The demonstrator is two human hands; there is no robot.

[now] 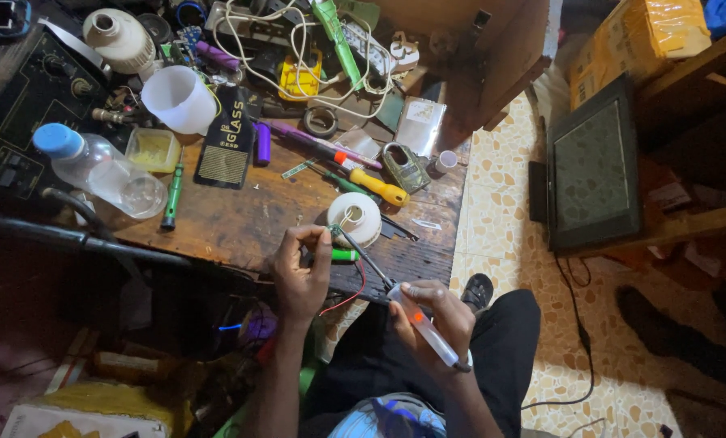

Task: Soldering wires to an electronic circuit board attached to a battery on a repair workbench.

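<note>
My left hand pinches a small component with thin red and black wires trailing from it, held over the near edge of the wooden workbench. My right hand grips a soldering iron with a white and orange handle. Its dark metal shaft slants up to the left and its tip meets the component at my left fingertips. A white spool of solder wire lies just behind the tip. A green pen-like tool rests beside my left hand.
The bench holds a clear plastic bottle, a white cup, a yellow-handled screwdriver, a padlock, a green screwdriver, tangled white cables and a black station unit. A dark monitor leans at right on the tiled floor.
</note>
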